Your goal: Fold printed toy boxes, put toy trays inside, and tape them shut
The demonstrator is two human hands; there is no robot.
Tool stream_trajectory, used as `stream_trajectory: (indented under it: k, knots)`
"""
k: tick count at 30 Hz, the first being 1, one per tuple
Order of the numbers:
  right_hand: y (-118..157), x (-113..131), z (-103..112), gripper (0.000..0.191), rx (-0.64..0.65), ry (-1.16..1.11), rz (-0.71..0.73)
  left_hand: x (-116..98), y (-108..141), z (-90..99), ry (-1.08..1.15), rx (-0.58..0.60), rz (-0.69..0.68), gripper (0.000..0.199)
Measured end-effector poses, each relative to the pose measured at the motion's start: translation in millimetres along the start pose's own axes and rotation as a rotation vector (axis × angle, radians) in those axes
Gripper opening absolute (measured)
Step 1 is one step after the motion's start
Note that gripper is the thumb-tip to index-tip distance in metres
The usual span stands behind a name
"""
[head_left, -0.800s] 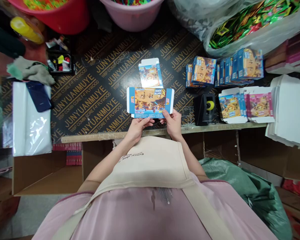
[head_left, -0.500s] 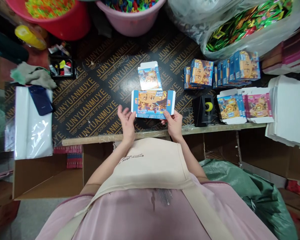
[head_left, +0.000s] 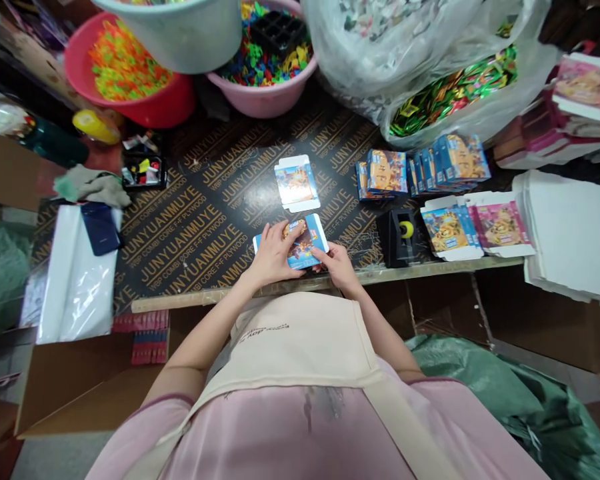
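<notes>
A blue printed cardboard box (head_left: 308, 241) is between my hands near the table's front edge, its picture side facing up. My left hand (head_left: 273, 255) lies across its left part, fingers closed over the top face and hiding some of the print. At the lower right corner my right hand (head_left: 339, 265) grips it, thumb on top and the other fingers partly hidden underneath. Just beyond, a flat printed carton (head_left: 297, 181) with white flaps lies on the dark plywood table (head_left: 215, 220), apart from both hands.
To the right stand blue boxes (head_left: 387, 171), a black tape dispenser (head_left: 397, 239), blue and pink cartons (head_left: 500, 227) and stacked white card (head_left: 570, 233). Tubs (head_left: 265, 100) of small plastic pieces and clear bags line the back. At left lies a phone (head_left: 100, 228) on plastic sleeves.
My left hand has moved from the box's left edge onto its top face, and the box now sits slightly tilted. My right hand keeps its corner. The view has shifted, showing more of the back.
</notes>
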State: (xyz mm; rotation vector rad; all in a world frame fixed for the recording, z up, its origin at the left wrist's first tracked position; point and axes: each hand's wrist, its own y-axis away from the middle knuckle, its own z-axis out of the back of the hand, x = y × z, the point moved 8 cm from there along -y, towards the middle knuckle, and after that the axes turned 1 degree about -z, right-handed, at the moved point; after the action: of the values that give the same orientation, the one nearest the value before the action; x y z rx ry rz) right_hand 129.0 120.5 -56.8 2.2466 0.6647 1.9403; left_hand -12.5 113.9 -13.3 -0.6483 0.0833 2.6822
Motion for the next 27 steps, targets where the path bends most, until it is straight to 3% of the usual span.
stream_trajectory:
  k: [2, 6, 15, 18, 22, 27]
  knots:
    - [-4.3, 2.5, 7.6, 0.043, -0.055, 0.029, 0.080, 0.5, 0.2, -1.1, -0.016, 0.008, 0.010, 0.112]
    - [-11.6, 8.0, 19.2, 0.067, -0.152, 0.110, 0.185, -5.0, 2.0, -6.2, -0.075, 0.018, 0.069, 0.110]
    - [-5.9, 24.8, 4.7, 0.060, -0.124, 0.221, 0.265, -4.7, 6.9, -15.8, -0.122, -0.044, 0.190, 0.103]
    - [-11.0, 22.1, 4.9, 0.074, -0.066, 0.248, 0.210, -7.0, 8.0, -16.6, -0.132, -0.049, 0.175, 0.101]
    - [-22.8, 11.9, 7.2, 0.100, 0.076, 0.120, 0.047, -11.8, 6.7, -16.1, -0.127, -0.038, 0.146, 0.098]
    - [-29.7, 10.6, 10.4, 0.092, 0.149, -0.133, -0.063, -21.6, 1.5, -14.4, -0.110, 0.010, 0.042, 0.102]
